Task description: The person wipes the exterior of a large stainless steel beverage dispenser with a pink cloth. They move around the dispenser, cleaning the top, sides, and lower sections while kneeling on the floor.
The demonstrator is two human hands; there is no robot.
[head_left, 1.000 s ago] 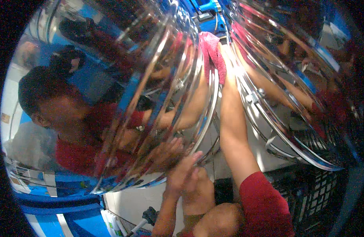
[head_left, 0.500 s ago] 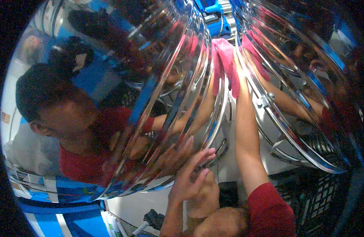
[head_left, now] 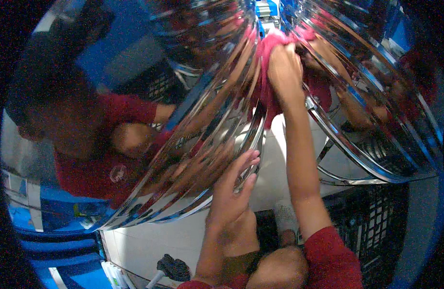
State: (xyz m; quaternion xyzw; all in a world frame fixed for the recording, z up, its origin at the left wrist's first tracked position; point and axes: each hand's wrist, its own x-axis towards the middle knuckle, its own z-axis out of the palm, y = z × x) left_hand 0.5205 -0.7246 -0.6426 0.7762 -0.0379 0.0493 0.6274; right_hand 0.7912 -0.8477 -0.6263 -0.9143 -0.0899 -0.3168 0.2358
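Observation:
My right hand [head_left: 285, 70] reaches into the narrow gap between two large mirror-polished, ridged metal bodies. Its fingers are bent round a pink cloth [head_left: 267, 96], which hangs down from it and lies against the metal. Lower down, my left hand [head_left: 231, 190] is beside the lower rim of the left metal body [head_left: 183, 168], fingers stretched and thumb apart. It holds nothing that I can see; whether it touches the rim is unclear. The right metal body [head_left: 371, 111] mirrors my right arm and the cloth.
Blue and silver machinery [head_left: 267, 9] shows at the top of the gap. A black openwork plastic crate [head_left: 376, 221] stands at lower right. At lower left are a dark bundled head on a pale handle [head_left: 173, 268] and a blue striped surface [head_left: 77, 269]. My knee [head_left: 280, 269] is bent below.
My right hand has come into clear view, bent over the cloth, where earlier it was hardly visible. The cloth has shifted with it. My left hand has risen slightly along the rim.

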